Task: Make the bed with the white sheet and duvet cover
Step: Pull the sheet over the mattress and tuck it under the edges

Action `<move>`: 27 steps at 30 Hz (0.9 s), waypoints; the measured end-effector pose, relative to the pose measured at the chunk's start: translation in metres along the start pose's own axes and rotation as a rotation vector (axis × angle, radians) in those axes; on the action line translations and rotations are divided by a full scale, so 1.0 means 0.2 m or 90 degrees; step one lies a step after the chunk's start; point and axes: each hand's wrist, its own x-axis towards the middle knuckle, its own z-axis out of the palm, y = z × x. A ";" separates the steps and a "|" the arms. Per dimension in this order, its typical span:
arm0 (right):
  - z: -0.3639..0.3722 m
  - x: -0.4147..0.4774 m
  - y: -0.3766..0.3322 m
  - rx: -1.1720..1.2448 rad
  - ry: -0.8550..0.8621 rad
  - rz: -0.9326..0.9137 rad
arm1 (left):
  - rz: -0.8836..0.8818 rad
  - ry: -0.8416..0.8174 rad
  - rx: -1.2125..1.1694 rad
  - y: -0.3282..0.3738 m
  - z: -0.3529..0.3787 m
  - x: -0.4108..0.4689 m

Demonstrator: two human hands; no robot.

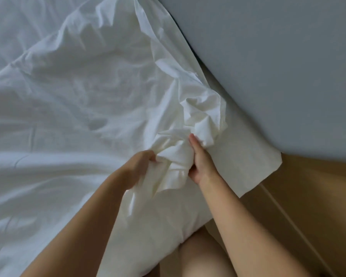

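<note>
Left hand (142, 162) has its fingers curled into a bunched wad of white cloth, fingertips buried in the folds and the back of the hand toward the camera. Right hand (200, 159) grips the same wad from the other side, with one fingertip showing at the top and the rest tucked behind the fabric. The hands are close together with only the wad between them. Both forearms are bare and come in from the bottom edge, converging on the grip. The wad belongs to the duvet cover (174, 156), a matte woven white that is heavily creased and twisted into a rope-like knot at the grip, then fans out above into a crumpled rosette. From there the cover spreads left over the whole bed, puffy with soft ridges and shallow dents. A padded corner hangs down below the hands. The sheet (240, 156) lies flat and smooth just right of the right hand, its thin squared corner hanging past the bed edge. Upper right is a plain grey surface (278, 66), smooth and featureless. Lower right is a tan wood-toned surface (312, 196); I cannot tell whether it is floor or frame. A bare knee (204, 256) shows at the bottom edge.
</note>
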 end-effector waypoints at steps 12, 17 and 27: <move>-0.46 -0.34 0.02 -0.454 0.316 -0.447 | 0.399 0.083 0.684 -0.26 0.81 -0.06; -0.60 -0.31 0.17 -0.035 0.376 -0.180 | 0.350 0.025 0.359 -0.09 0.69 -0.07; -0.53 -0.31 -0.03 0.019 0.433 -0.165 | 0.421 0.098 0.512 -0.22 0.70 -0.25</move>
